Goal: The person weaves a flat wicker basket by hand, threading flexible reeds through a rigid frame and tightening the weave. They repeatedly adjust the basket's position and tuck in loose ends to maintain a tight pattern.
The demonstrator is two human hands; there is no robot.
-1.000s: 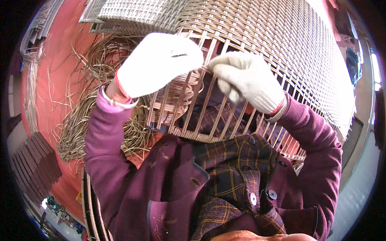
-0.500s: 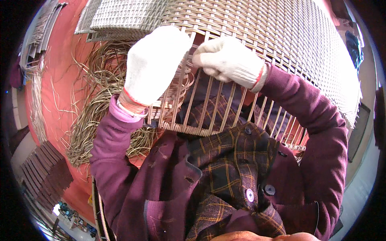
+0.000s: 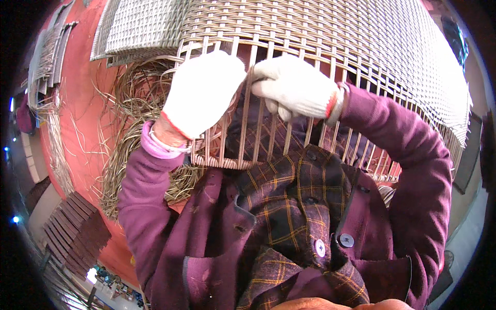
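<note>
A large half-woven wicker panel (image 3: pixel 330 36) leans toward my chest, its bare upright stakes (image 3: pixel 248 129) running down to a bottom rail. Both hands wear white knit gloves. My left hand (image 3: pixel 199 93) is closed around a bundle of thin tan weaving strands at the lower edge of the woven part. My right hand (image 3: pixel 297 85) pinches a strand between the stakes, right beside the left hand. The fingertips of both hands are hidden among the stakes.
A loose heap of cane strands (image 3: pixel 134 134) lies on the red floor (image 3: pixel 82 103) to my left. Finished woven panels (image 3: pixel 139 26) lie at the top left, more stacked at the far left (image 3: pixel 49 46). A dark slatted piece (image 3: pixel 72 232) sits at the lower left.
Both hands have risen along the stakes toward the woven edge and drawn closer together. The panel now fills more of the view.
</note>
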